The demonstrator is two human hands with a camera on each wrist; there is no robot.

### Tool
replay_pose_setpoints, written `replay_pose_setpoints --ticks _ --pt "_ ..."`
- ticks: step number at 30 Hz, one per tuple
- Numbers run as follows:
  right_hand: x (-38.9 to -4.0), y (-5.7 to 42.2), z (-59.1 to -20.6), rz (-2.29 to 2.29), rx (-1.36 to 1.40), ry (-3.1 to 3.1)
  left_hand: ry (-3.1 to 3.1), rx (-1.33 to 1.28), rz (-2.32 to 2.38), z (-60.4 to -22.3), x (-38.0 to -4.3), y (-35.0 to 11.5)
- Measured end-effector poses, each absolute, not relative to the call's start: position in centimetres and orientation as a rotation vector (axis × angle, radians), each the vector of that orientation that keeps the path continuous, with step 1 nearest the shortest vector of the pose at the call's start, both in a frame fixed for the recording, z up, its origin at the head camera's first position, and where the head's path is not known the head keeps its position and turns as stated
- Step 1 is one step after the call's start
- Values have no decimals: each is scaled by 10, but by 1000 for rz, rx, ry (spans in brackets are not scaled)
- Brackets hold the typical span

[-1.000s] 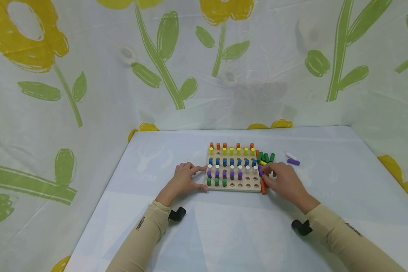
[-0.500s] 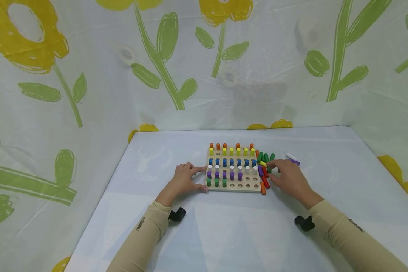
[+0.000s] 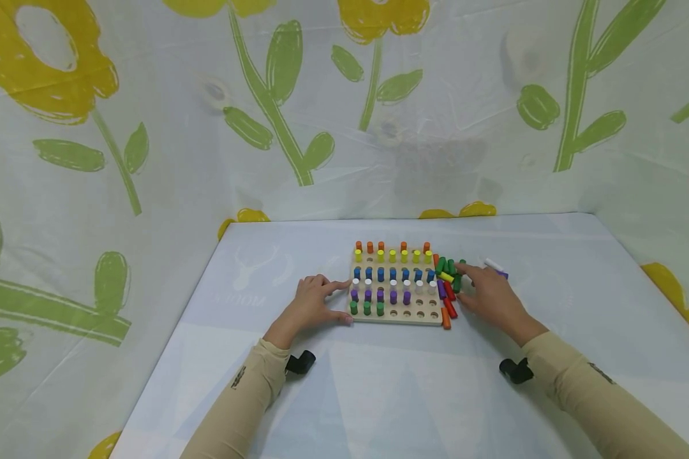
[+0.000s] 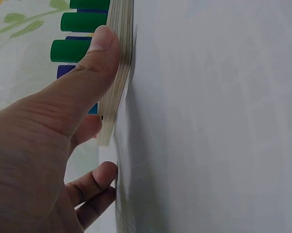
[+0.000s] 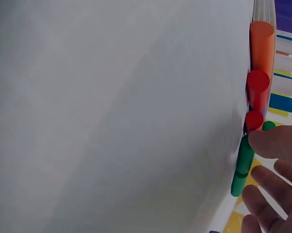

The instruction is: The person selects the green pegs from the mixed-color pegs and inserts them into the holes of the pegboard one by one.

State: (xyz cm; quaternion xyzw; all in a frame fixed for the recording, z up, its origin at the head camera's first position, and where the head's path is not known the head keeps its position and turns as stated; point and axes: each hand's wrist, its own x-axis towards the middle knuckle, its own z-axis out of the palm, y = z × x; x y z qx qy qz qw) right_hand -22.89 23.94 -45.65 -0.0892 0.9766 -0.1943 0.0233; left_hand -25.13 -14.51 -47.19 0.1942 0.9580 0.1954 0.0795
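Observation:
A wooden pegboard point(image 3: 406, 307) carries rows of orange, yellow, blue, white, purple and green pegs, with some holes vacant. My left hand point(image 3: 310, 304) steadies its front-left corner. In the left wrist view, the thumb point(image 4: 107, 53) lies along the board's front edge, near the green pegs point(image 4: 70, 51). My right hand point(image 3: 490, 298) is spread over loose pegs beside the board's right side. Its thumb tip meets or overlaps a loose green peg point(image 5: 245, 153) in the right wrist view; contact is unclear. The other fingers are loosely bent, apart from the pegs.
Against the board's right side lie a purple peg point(image 3: 441, 289), a yellow peg point(image 3: 446, 277), red pegs point(image 3: 450, 308) and an orange peg point(image 3: 446, 319). A white peg point(image 3: 493, 263) lies farther right, with a purple one partly hidden beside it. A flowered curtain point(image 3: 344, 153) backs the table.
My right hand has left the loose purple peg beside the board and shifted right to the green pegs, its fingers now wider apart. My left hand keeps its place on the corner.

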Motion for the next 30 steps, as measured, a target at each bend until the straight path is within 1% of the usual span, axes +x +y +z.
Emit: replay_pose_setpoints --ticks 12,17,24,30 --pt "-229 238 -456 -588 -278 3015 2863 579 587 -471 -251 -145" --pt "-227 239 -456 -631 -239 2966 2861 559 571 -471 -250 -144" --pt "-224 244 -456 -716 -280 2913 2862 538 563 -470 -250 -144" --pt "-221 245 -454 -780 -242 2877 2860 535 558 -471 -249 -144"
